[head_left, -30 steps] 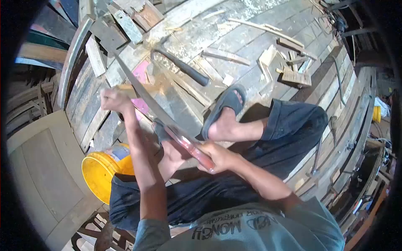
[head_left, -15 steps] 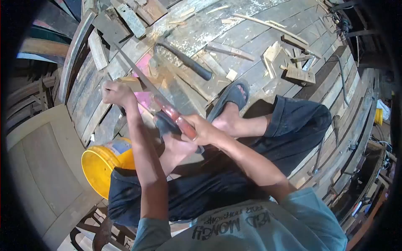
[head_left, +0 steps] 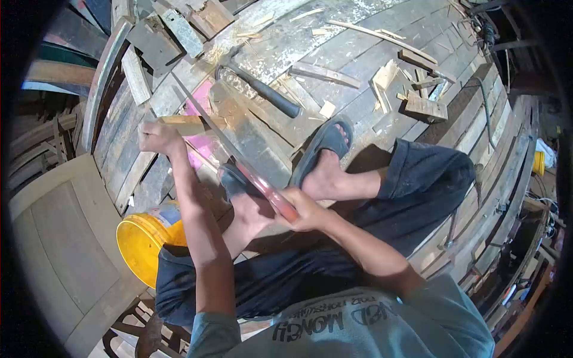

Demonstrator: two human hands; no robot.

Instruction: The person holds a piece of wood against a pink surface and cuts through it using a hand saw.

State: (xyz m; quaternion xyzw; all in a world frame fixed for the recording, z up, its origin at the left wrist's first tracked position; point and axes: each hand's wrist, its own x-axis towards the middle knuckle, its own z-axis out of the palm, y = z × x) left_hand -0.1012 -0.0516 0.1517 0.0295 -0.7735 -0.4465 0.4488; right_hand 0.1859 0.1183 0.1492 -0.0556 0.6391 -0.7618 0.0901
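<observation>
My right hand is wrapped round the red-brown handle of a long-bladed knife. Its narrow blade points away and to the left, over the floor pieces. My left hand makes a fist to the left of the blade, beside a short wood block. What that fist holds, if anything, I cannot tell. A thin pale stick shows just right of the left wrist, over pink material. Beyond the right foot lies a tool with a dark handle, beside a flat wooden board.
My sandalled feet rest on the plank floor among wood chips. A yellow bucket stands by my left leg, next to a panelled wooden door. Offcuts lie ahead to the right; wood blocks are piled at the upper left.
My right hand has moved a little right and nearer to my body, drawing the knife back with it. My left fist has shifted slightly left.
</observation>
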